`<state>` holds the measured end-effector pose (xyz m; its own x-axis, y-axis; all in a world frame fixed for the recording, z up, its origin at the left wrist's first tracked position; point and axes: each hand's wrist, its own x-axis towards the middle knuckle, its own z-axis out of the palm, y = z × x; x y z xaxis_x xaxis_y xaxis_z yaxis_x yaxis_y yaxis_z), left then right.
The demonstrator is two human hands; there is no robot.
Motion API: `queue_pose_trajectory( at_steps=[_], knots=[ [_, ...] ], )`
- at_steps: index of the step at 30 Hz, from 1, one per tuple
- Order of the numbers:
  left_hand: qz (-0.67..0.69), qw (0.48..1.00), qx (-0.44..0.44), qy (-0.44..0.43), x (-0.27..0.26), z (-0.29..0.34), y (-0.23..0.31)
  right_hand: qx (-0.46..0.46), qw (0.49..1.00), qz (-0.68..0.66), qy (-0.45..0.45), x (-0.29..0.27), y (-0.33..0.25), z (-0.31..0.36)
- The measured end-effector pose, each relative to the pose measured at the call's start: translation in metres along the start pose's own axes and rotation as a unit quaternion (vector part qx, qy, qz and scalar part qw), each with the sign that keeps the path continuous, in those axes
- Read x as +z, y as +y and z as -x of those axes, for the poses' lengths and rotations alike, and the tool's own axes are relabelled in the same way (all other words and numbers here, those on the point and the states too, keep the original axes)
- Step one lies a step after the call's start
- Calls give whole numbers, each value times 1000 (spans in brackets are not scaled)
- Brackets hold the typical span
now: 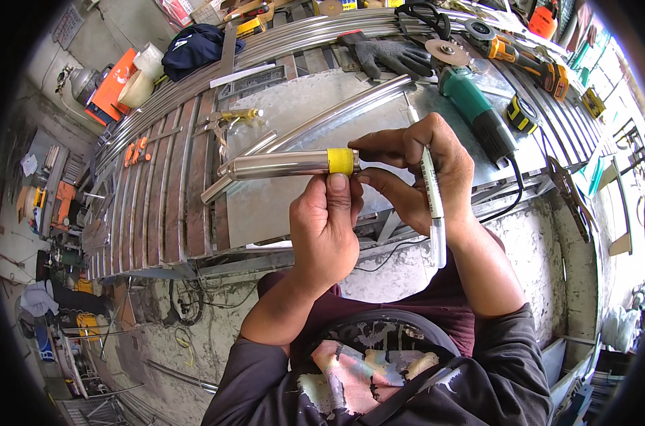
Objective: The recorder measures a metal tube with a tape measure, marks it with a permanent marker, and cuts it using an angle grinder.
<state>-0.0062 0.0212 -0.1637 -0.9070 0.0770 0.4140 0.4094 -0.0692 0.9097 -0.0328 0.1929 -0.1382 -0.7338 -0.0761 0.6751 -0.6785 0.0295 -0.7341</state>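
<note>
A shiny metal tube [280, 166] is held nearly level above the bench, with a band of yellow tape [339, 161] wrapped around it near its right end. My left hand [324, 231] grips the tube from below, its thumb pressed against the lower edge of the tape. At the tube's right end, the thumb and forefinger of my right hand [436, 167] reach to the rim. A white marker pen [432, 188] is tucked between the fingers of that hand, its clear capped end hanging downward. Behind the held piece, polished tubes [337, 112] lie slanted across a metal sheet [258, 220].
A teal angle grinder [479, 106] lies right of my hands, its cord running off the bench edge. Nearby are a tape measure [523, 113], a yellow cordless grinder [525, 58] and grey gloves [390, 57]. Locking pliers [226, 122] rest left on the slatted bench [170, 213].
</note>
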Motion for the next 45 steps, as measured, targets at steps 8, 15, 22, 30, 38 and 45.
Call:
queue_pose_trajectory(
  at_steps=[8, 15, 22, 30, 38, 45],
  knots=[
    [-18, 1000, 3, 4, 0, -1, 1, -5, 1000, 14, -2, 0, 0, -1],
    [-22, 1000, 9, -1, 0, -2, -1, -16, 1000, 18, -1, 1, 0, -2],
    [-26, 1000, 6, 6, 1, -2, 0, -24, 999, 42, -4, -1, -2, -2],
    [-34, 999, 10, 1, 1, -3, 1, -31, 998, 56, -1, -2, 0, -2],
    [-32, 999, 12, -2, 1, -3, 1, -37, 998, 59, 6, 0, 1, -2],
    [-32, 999, 27, 20, 3, -3, -4, -27, 991, 133, -18, -3, -10, -2]
  ],
)
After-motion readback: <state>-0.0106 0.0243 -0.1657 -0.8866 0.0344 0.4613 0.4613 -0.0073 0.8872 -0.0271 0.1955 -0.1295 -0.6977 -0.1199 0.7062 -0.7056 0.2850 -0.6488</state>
